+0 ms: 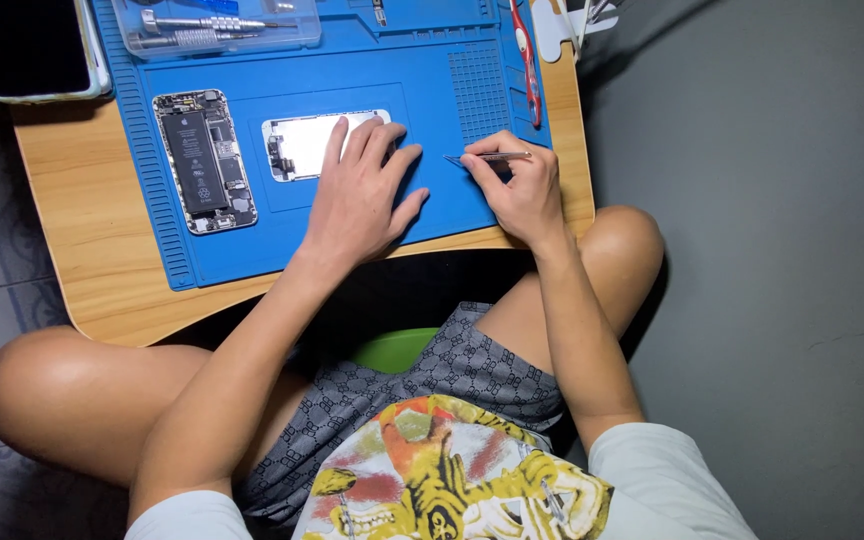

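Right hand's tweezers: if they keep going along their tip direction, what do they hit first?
Probably the left hand: the metal tweezers in the right hand point left across the blue silicone mat toward its fingers; height is unclear.

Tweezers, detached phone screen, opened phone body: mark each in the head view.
tweezers (497,157), head view, mid shaft past the fingers
detached phone screen (304,146), head view, bare back panel
opened phone body (195,160), head view, black battery

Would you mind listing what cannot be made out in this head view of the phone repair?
- Right end of the detached screen panel: covered by the left hand.
- Whatever the tweezers in the right hand pinch: too small to tell.
- Clear tool tray and dark phone: cut off by the top edge.
- Parts inside the opened phone body: too small.
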